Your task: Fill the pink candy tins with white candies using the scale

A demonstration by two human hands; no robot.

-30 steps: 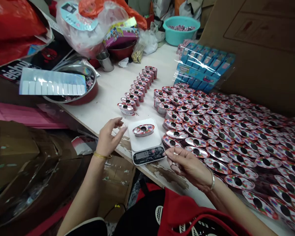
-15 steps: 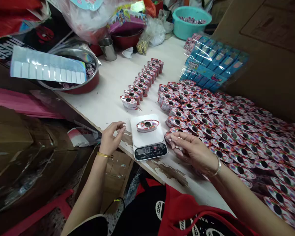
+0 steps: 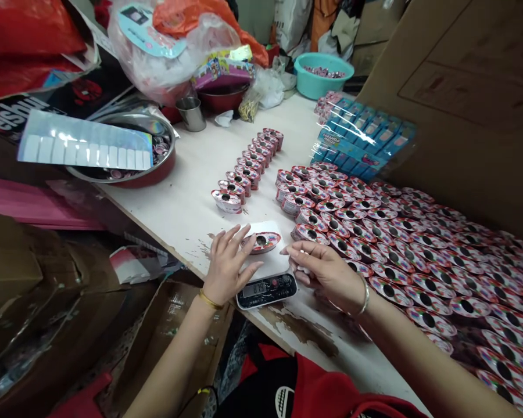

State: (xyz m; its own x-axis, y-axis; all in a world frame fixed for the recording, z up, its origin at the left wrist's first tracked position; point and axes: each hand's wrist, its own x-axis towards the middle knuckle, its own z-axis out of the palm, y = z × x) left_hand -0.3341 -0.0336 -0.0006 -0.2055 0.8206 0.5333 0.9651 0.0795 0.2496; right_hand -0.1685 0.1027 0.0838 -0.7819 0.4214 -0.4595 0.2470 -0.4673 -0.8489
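A white digital kitchen scale [image 3: 268,293] lies near the table's front edge, its display lit. On its plate stands one small oval red-and-white printed box [image 3: 265,242] with a round dark hole in the top. My left hand [image 3: 230,261] is open over the scale's left side, fingers spread, the fingertips close to the box; whether they touch it I cannot tell. At the scale's right edge, my right hand [image 3: 326,268] is closed with its fingers curled around small white pieces [image 3: 303,269], mostly hidden by the fingers.
A row of matching boxes [image 3: 248,168] stands behind the scale; many more crowd the right side. Blue packaged boxes [image 3: 364,139] lean beyond them. A red metal bowl [image 3: 157,168], a steel cup [image 3: 192,113] and a turquoise basin [image 3: 322,81] hold the table's left and far sides.
My left hand has moved right and spread its fingers beside the box on the scale. My right hand has shifted slightly left, still closed on the white pieces. The camera view has tilted up.
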